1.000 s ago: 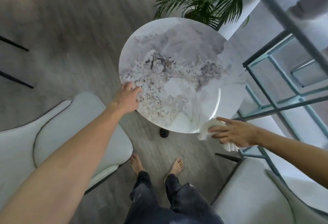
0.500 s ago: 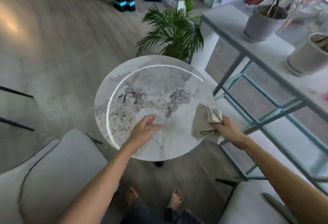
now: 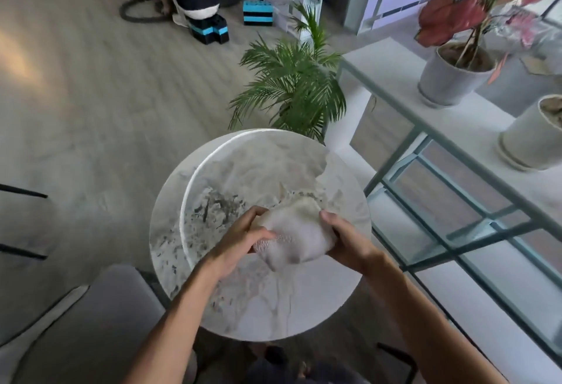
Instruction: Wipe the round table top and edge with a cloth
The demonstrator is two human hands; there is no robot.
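Above the middle of the round worktop (image 3: 213, 298) we hold the cloth (image 3: 296, 239) bunched between left hand (image 3: 241, 239) and right hand (image 3: 349, 242), each grip pinching one end; the marble lies directly below.

We see a white tabletop (image 3: 304, 307) veined with grey and dark specks, an off-white cloth (image 3: 296, 236), a green palm (image 3: 292, 85), and a red-leaved plant (image 3: 462, 9).

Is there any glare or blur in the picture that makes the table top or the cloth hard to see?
Head view: a bright curved arc of glare crosses the round table top on its left part; the cloth, held by left hand and right hand, looks soft with slight blur; straight shelf rails bend near the edges.
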